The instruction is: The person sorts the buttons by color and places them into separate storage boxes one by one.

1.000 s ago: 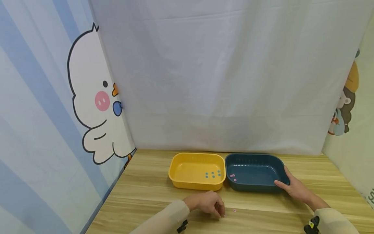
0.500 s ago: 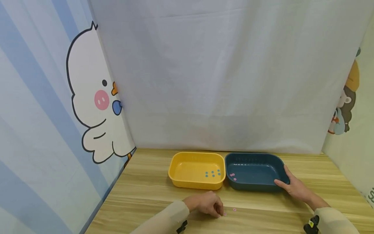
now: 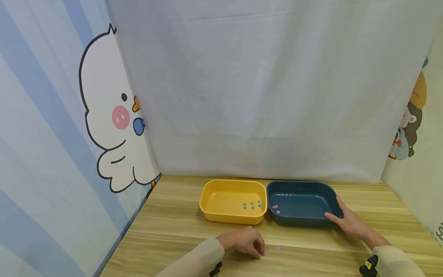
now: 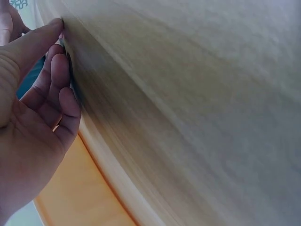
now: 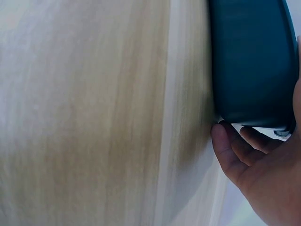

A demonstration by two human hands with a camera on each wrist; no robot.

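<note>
My left hand is low over the table in front of the yellow bin, fingers bent and fingertips down at the wood. Right at those fingertips lies a small pink ring; a second pink ring lies a little to the right. In the left wrist view, the thumb and index tip are close together with a pink speck between them; I cannot tell whether they pinch it. My right hand holds the right end of the dark blue bin, thumb at the near corner, fingers around the end.
Several small blue rings lie in the yellow bin's right half. Three pink rings are in the blue bin's left side. Both bins stand side by side on the wooden table, before a white curtain.
The left hand has shifted very slightly left, and the pink ring by its fingertips shows more fully. The right hand and both bins keep their places.
</note>
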